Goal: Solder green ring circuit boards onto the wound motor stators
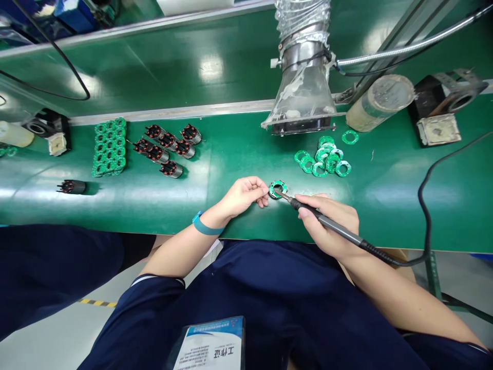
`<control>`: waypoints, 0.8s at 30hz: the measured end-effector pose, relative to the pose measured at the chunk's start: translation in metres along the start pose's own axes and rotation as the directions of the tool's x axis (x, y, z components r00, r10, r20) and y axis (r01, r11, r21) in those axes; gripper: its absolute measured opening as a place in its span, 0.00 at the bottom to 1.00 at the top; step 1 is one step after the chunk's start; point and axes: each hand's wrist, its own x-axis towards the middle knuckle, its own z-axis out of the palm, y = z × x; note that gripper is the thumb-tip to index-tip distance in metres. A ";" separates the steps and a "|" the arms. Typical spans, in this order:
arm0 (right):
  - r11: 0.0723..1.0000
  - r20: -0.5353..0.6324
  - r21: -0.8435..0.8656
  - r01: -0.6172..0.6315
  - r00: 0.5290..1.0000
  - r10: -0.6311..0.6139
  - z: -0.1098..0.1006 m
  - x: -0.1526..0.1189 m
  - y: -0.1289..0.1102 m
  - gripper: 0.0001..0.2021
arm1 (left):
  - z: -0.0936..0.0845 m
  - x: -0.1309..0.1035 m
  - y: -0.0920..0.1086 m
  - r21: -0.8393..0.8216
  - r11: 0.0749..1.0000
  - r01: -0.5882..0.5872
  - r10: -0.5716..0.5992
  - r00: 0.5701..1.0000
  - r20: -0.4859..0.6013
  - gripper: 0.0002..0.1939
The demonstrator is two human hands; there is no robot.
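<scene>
My right hand [327,221] is closed round the grey handle of a soldering iron [339,232], like a pen. Its metal tip reaches a green ring-shaped circuit board [272,191] that sits on top of a motor stator standing on the bench. Thumb and index finger of my left hand [246,195] are pinched together at the left edge of this ring. What lies between those fingertips is too small to make out. A loose pile of green ring boards [321,167] lies beyond my right hand.
Several copper-wound stators [171,168] stand at the left, near a panel of green boards [110,149]; one stator [73,187] lies apart. A fume hood [304,97] hangs above the bench. An iron stand [439,128] and a cloudy container [379,103] are at right. Someone's dark sleeve [57,267] is at left.
</scene>
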 end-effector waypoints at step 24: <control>0.999 -0.006 -0.007 0.041 0.999 -0.041 -0.003 0.006 0.007 0.16 | 0.002 -0.001 0.001 0.002 1.000 0.004 -0.004 1.000 -0.011 0.15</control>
